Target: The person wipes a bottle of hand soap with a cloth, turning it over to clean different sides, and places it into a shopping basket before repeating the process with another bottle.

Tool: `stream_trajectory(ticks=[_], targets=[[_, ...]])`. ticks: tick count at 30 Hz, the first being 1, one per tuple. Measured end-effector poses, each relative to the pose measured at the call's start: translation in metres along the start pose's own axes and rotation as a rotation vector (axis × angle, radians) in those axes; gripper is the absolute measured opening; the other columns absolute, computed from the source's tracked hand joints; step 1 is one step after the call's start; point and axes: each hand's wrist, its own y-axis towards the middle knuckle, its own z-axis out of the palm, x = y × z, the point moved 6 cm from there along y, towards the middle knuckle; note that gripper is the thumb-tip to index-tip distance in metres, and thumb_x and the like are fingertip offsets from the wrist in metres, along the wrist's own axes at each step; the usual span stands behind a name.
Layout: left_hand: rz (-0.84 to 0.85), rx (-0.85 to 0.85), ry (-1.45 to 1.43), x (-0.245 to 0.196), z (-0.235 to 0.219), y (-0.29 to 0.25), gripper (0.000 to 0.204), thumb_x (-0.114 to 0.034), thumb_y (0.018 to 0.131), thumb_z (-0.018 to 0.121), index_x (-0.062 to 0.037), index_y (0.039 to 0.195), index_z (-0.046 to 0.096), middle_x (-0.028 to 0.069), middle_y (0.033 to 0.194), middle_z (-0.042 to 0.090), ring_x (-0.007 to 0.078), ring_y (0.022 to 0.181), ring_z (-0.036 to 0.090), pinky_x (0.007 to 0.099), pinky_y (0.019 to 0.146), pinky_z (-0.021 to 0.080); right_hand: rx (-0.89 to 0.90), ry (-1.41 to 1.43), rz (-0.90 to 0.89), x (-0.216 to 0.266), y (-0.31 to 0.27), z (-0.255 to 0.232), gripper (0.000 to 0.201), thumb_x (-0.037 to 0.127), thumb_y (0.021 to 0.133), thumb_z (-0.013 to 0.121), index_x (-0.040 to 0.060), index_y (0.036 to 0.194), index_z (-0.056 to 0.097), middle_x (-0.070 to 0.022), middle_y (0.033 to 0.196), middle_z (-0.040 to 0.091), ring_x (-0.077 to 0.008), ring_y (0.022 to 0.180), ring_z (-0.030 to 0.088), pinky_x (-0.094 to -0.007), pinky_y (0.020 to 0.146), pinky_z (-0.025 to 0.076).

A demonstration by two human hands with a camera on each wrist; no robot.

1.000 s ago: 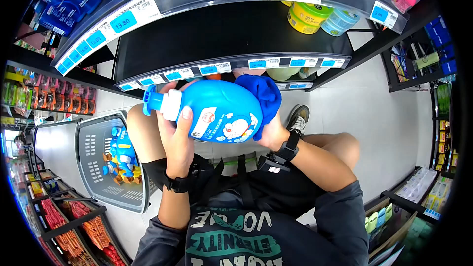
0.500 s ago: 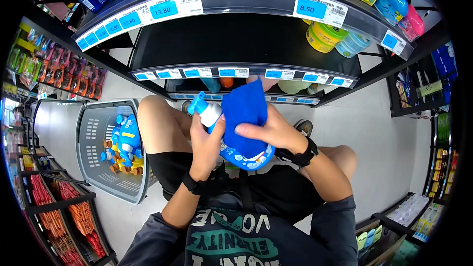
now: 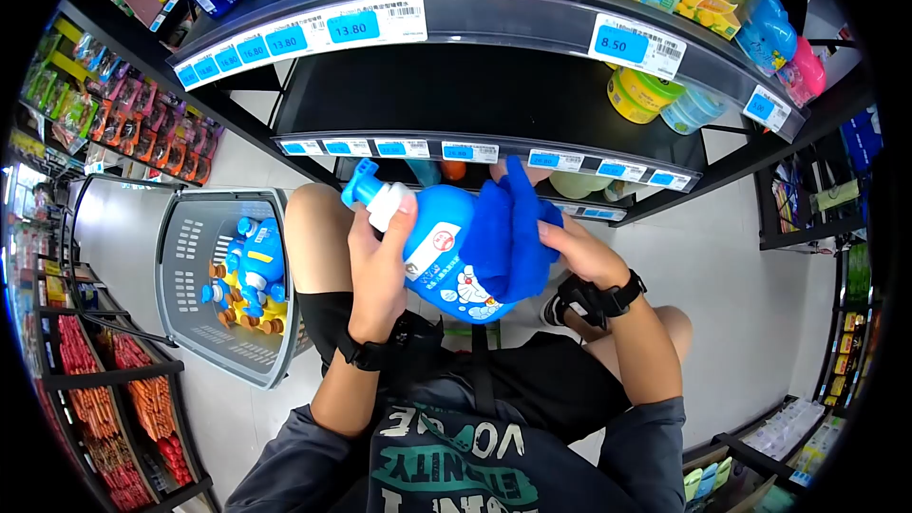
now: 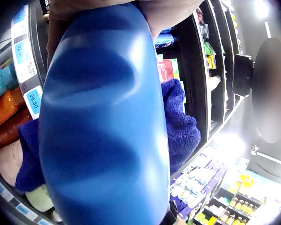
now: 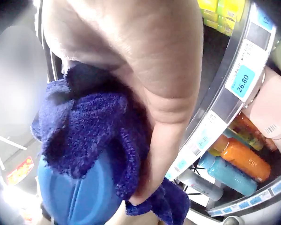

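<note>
A blue pump bottle (image 3: 439, 237) with a white collar and a cartoon label is held tilted in front of the shelf. My left hand (image 3: 378, 261) grips it around the neck, thumb just below the pump head. A dark blue cloth (image 3: 513, 237) drapes over the bottle's lower end, and my right hand (image 3: 587, 249) holds the cloth there, thumb on top. In the left wrist view the bottle's smooth, dented side (image 4: 103, 117) fills the middle. The right wrist view shows the bunched towelling (image 5: 91, 126) under the right hand, against the bottle's base (image 5: 79, 192).
A grey basket (image 3: 176, 275) on the floor at the left holds several blue and yellow bottles (image 3: 256, 261). Ahead is a black shelf (image 3: 427, 100) with price tags (image 3: 375, 28) and a yellow-green tub (image 3: 641, 95) at its right end. Hanging packets (image 3: 142, 123) line the far left.
The cloth has gone from the bottle's end, across its front, and back over its lower end. The bottle's label shows again after being covered. The head view has shifted slightly.
</note>
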Motion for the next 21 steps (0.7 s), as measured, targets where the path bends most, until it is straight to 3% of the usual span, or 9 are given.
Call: stream_trajectory(ticks=[3, 4, 7, 8, 12, 15, 16, 18, 21], targets=[[0.036, -0.025, -0.035, -0.017, -0.004, 0.002, 0.04, -0.029, 0.086, 0.06, -0.0001, 0.109, 0.045, 0.0093, 0.096, 0.058, 0.0146, 0.083, 0.061, 0.0259, 0.072, 0.051, 0.01, 0.165, -0.017, -0.011, -0.004, 0.001, 0.06, 0.039, 0.09, 0.051, -0.0005, 0.131, 0.035, -0.0088, 0.124, 0.047, -0.0166, 0.113, 0.044, -0.0311, 0.096, 0.036], [0.067, -0.036, -0.072, -0.019, -0.007, 0.004, 0.038, -0.029, 0.088, 0.057, -0.001, 0.11, 0.045, 0.0082, 0.096, 0.058, 0.0136, 0.081, 0.062, 0.0251, 0.071, 0.052, 0.049, 0.242, -0.004, -0.015, -0.005, 0.002, 0.068, 0.041, 0.089, 0.051, 0.0008, 0.137, 0.024, -0.0095, 0.13, 0.041, -0.0193, 0.118, 0.041, -0.0342, 0.097, 0.035], [0.068, -0.073, -0.19, -0.019, -0.014, 0.007, 0.035, -0.028, 0.089, 0.054, -0.0022, 0.111, 0.045, 0.0066, 0.096, 0.059, 0.0124, 0.082, 0.062, 0.0246, 0.07, 0.052, 0.168, 0.335, 0.048, -0.02, -0.011, 0.002, 0.073, 0.042, 0.087, 0.054, 0.0016, 0.137, 0.02, -0.0108, 0.131, 0.04, -0.0223, 0.12, 0.041, -0.0381, 0.099, 0.033], [0.066, -0.107, -0.219, -0.02, -0.013, 0.006, 0.034, -0.028, 0.091, 0.052, -0.0027, 0.112, 0.045, 0.0061, 0.097, 0.059, 0.0119, 0.082, 0.062, 0.024, 0.069, 0.051, 0.2, 0.437, 0.025, -0.024, -0.013, -0.002, 0.075, 0.032, 0.083, 0.063, 0.0021, 0.137, 0.021, -0.0124, 0.132, 0.039, -0.0235, 0.121, 0.04, -0.0411, 0.099, 0.034], [0.058, -0.083, -0.273, -0.019, -0.01, 0.007, 0.035, -0.028, 0.091, 0.051, -0.003, 0.114, 0.044, 0.0056, 0.1, 0.058, 0.0122, 0.088, 0.06, 0.0249, 0.072, 0.051, 0.201, 0.464, -0.152, -0.01, -0.009, 0.016, 0.077, 0.015, 0.076, 0.069, 0.0036, 0.136, 0.023, -0.0132, 0.131, 0.04, -0.0238, 0.118, 0.043, -0.0389, 0.098, 0.036], [0.058, -0.005, -0.22, -0.022, -0.002, 0.002, 0.04, -0.026, 0.091, 0.05, -0.0049, 0.123, 0.038, 0.0073, 0.113, 0.052, 0.0149, 0.104, 0.053, 0.0296, 0.085, 0.046, 0.039, 0.492, -0.116, -0.008, 0.002, 0.026, 0.085, 0.016, 0.068, 0.075, 0.0068, 0.137, 0.025, -0.0101, 0.128, 0.043, -0.0226, 0.117, 0.045, -0.0385, 0.099, 0.038], [0.066, 0.052, -0.24, -0.024, 0.005, -0.001, 0.044, -0.023, 0.091, 0.05, -0.0065, 0.128, 0.032, 0.0079, 0.119, 0.047, 0.0167, 0.11, 0.048, 0.0321, 0.09, 0.041, 0.066, 0.458, -0.229, -0.011, 0.006, 0.025, 0.075, 0.025, 0.074, 0.07, 0.006, 0.135, 0.029, -0.0087, 0.125, 0.046, -0.0219, 0.115, 0.046, -0.0384, 0.098, 0.038], [0.049, 0.187, -0.277, -0.03, 0.018, -0.011, 0.056, -0.015, 0.09, 0.05, -0.0106, 0.137, 0.018, 0.0096, 0.131, 0.035, 0.0212, 0.122, 0.036, 0.0374, 0.1, 0.031, -0.049, 0.546, -0.165, -0.025, 0.006, 0.018, 0.074, 0.029, 0.076, 0.068, 0.0056, 0.134, 0.029, -0.0088, 0.125, 0.045, -0.0224, 0.115, 0.046, -0.0393, 0.098, 0.037], [0.122, 0.297, -0.26, -0.022, 0.029, -0.013, 0.056, -0.015, 0.09, 0.046, -0.0076, 0.138, 0.018, 0.0118, 0.134, 0.035, 0.0258, 0.123, 0.038, 0.0406, 0.099, 0.034, -0.204, 0.636, -0.072, -0.038, 0.005, 0.012, 0.069, 0.04, 0.081, 0.058, 0.0056, 0.134, 0.029, -0.0098, 0.129, 0.043, -0.0248, 0.117, 0.045, -0.042, 0.1, 0.035]])
